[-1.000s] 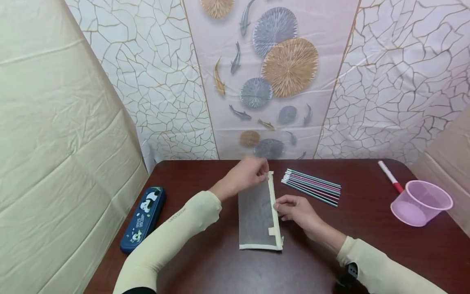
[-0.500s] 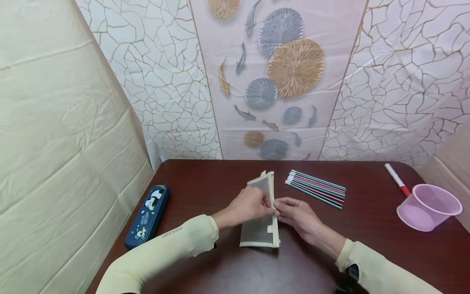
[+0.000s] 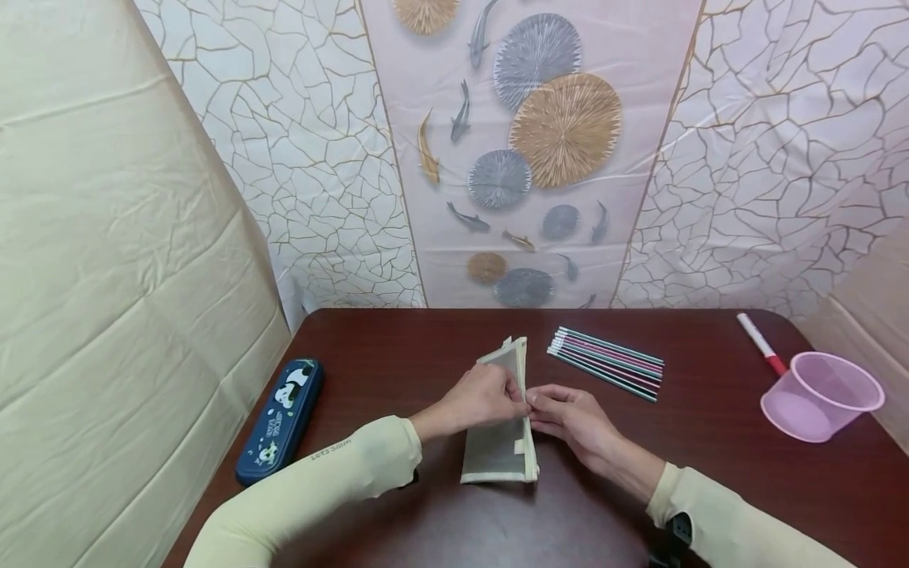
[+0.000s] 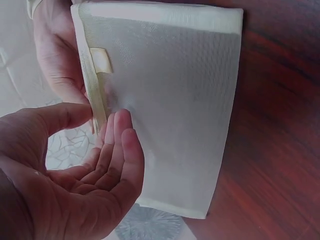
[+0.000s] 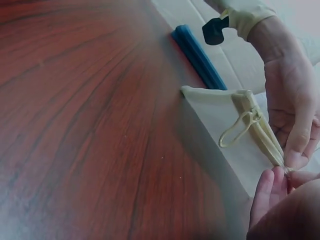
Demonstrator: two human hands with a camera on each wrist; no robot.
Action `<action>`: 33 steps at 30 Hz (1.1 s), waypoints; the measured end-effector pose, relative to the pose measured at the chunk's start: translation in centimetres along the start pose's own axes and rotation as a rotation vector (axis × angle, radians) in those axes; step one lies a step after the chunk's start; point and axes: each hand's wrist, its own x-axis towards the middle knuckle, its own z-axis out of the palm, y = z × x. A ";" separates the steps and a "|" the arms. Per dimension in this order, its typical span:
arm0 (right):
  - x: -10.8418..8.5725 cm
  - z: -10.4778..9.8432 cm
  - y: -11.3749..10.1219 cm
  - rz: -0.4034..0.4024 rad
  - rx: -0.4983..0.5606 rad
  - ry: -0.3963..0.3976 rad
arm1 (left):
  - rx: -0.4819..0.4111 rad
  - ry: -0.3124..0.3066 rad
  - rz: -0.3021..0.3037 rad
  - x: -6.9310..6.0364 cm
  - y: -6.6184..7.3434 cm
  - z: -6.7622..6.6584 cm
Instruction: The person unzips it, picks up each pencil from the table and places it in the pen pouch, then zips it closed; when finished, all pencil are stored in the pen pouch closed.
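Note:
A grey mesh zip pouch (image 3: 493,457) with cream edging lies mid-table, its zippered side raised off the surface. My left hand (image 3: 483,398) pinches that zippered edge near its middle, between thumb and fingers. From the other side my right hand (image 3: 578,418) pinches the same edge, fingertips almost meeting those of the left. In the left wrist view the mesh side of the pouch (image 4: 175,115) faces the camera, with a small cream tab (image 4: 101,60) by the zipper. A cord loop (image 5: 221,142) hangs at the zipper's near end in the right wrist view. The exact pinch spot is partly hidden by fingers.
Several pencils (image 3: 607,363) lie in a row right of the pouch's far end. At the left edge sits a blue panda pencil case (image 3: 279,422). A pink cup (image 3: 817,402) stands far right, beside a red and white marker (image 3: 760,341).
My left hand has come from the pouch's far corner down to the middle of the zippered edge, beside my right hand. The pouch's zippered side has risen, and its mesh now slants.

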 end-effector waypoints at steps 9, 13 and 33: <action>0.2 0.4 0.0 -0.021 -0.085 0.036 | -0.102 -0.052 -0.027 0.0 -0.2 0.1; 0.1 0.5 -0.1 -0.018 -0.122 0.048 | -0.154 -0.060 -0.066 -0.1 -0.2 0.2; 1.4 -2.8 -0.8 -0.035 -0.270 0.071 | -0.493 -0.092 -0.204 -2.0 -2.9 -4.3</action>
